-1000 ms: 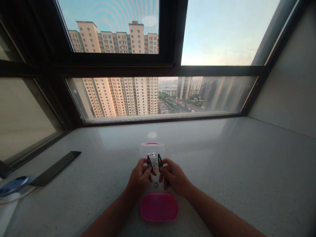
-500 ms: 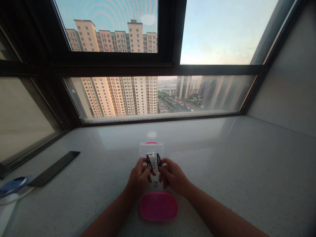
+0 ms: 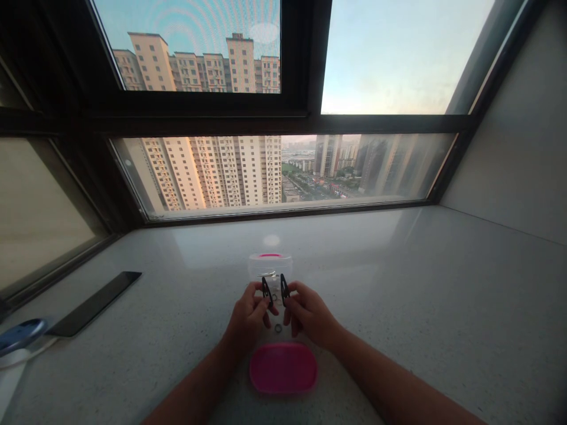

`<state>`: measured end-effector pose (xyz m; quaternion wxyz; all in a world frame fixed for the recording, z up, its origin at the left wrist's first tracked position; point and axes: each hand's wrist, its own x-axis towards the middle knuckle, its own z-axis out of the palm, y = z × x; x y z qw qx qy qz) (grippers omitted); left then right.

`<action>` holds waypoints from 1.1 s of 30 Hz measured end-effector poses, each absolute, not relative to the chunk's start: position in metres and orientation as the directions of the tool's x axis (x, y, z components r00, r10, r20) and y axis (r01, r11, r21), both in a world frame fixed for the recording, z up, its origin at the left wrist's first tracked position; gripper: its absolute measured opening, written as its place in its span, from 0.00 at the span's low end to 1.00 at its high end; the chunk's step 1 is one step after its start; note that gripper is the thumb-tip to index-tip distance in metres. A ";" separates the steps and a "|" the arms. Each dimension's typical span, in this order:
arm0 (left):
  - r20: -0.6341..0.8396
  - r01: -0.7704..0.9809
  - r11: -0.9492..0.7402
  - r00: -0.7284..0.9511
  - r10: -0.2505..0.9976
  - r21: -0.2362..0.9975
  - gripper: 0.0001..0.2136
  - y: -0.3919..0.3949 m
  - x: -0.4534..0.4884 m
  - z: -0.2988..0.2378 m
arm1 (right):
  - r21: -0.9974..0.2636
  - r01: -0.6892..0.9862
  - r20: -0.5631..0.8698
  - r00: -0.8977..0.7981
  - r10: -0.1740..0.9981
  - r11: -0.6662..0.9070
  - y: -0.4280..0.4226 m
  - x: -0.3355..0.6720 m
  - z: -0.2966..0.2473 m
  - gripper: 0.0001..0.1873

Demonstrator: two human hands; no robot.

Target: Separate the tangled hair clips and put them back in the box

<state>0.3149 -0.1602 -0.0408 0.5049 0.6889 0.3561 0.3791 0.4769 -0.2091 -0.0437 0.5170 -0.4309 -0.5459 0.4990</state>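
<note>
My left hand [image 3: 251,310] pinches a black snap hair clip [image 3: 266,292], held upright with a slight tilt. A second black hair clip [image 3: 284,289] stands between the fingertips of my right hand [image 3: 308,310]. The two clips are side by side with a small gap between them. Behind them, a clear plastic box [image 3: 254,265] with a pink strip at its far edge lies partly hidden by my hands, and small metal pieces show there. A small ring [image 3: 278,328] rests on the counter just below my fingers. Nearest to me lies a pink oval lid [image 3: 283,369].
The speckled pale counter [image 3: 420,307] reaches back to a dark-framed window [image 3: 287,216]. On the left lie a dark flat slab [image 3: 97,304], a blue round object [image 3: 22,333] and a white cable [image 3: 42,349]. A wall [image 3: 509,159] rises on the right.
The whole view has shifted very slightly. Both hands keep their hold on the hair clips, with no other visible movement.
</note>
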 end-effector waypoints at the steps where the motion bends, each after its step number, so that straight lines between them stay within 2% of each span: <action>1: 0.164 0.108 -0.238 0.461 0.872 0.965 0.08 -0.160 0.315 -0.041 | -0.990 -0.045 0.136 -0.093 0.986 0.132 -0.209 0.477 -0.044 0.12; 33: 0.155 0.095 -0.229 0.490 0.858 0.969 0.10 -0.161 0.314 -0.044 | -0.993 -0.061 0.107 -0.080 0.991 0.102 -0.211 0.475 -0.040 0.15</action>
